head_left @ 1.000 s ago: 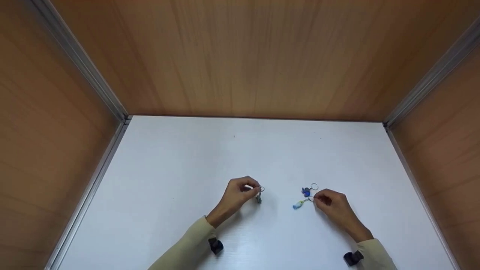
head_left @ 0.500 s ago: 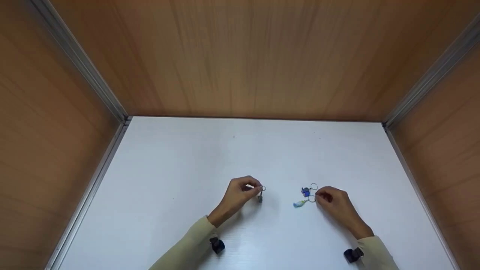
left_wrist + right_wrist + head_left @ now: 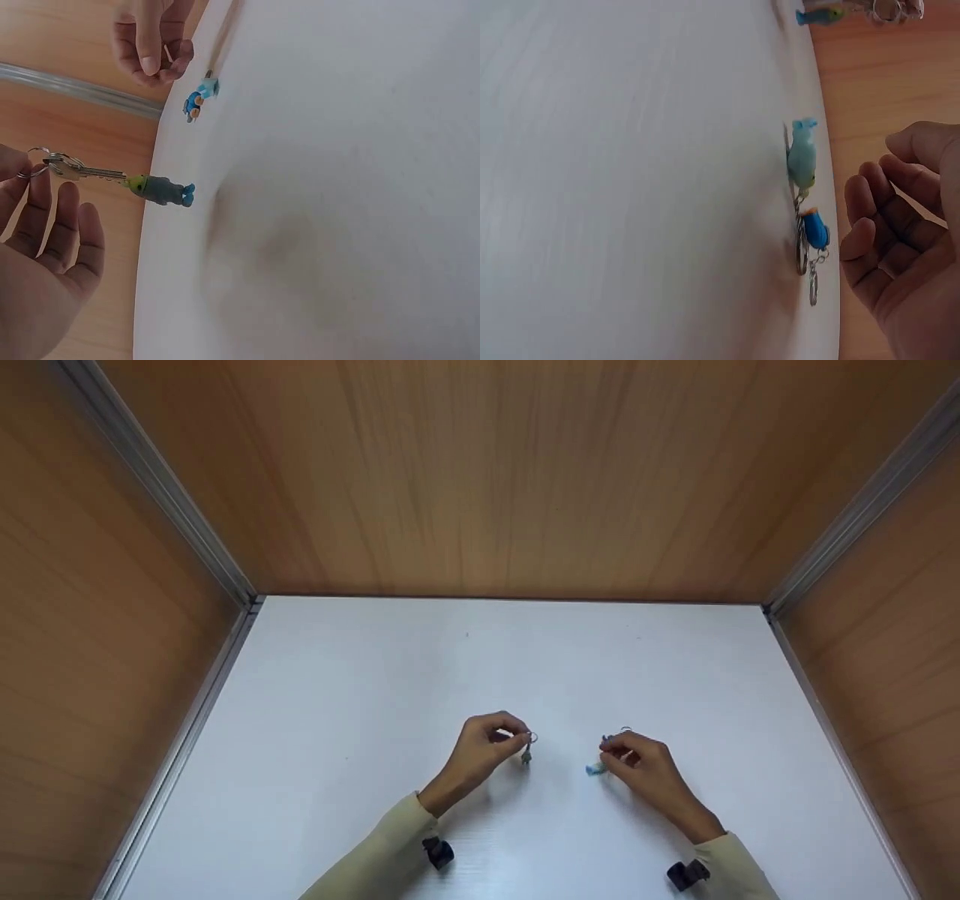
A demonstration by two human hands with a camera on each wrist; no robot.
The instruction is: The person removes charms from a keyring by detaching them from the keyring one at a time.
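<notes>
My left hand (image 3: 516,739) pinches a metal key ring (image 3: 35,159); a key and a small grey-green charm (image 3: 161,190) hang from it just above the white tabletop (image 3: 480,675). To its right, my right hand (image 3: 613,751) hovers with loosely curled fingers over two ringed charms lying on the table. One is a light blue figure (image 3: 802,156) and the other a dark blue one (image 3: 816,229). In the right wrist view, my right hand (image 3: 870,206) holds nothing and its fingers are just clear of the charms. The head view shows only the light blue charm (image 3: 595,769) peeking out.
Wooden walls (image 3: 480,472) with metal corner rails (image 3: 187,525) close in the white table at the back and both sides. Black wrist-camera mounts (image 3: 437,853) sit on both cream sleeves.
My right hand has slid left over the dark blue charm and its ring, covering them. My left hand has shifted slightly right, still holding the key ring.
</notes>
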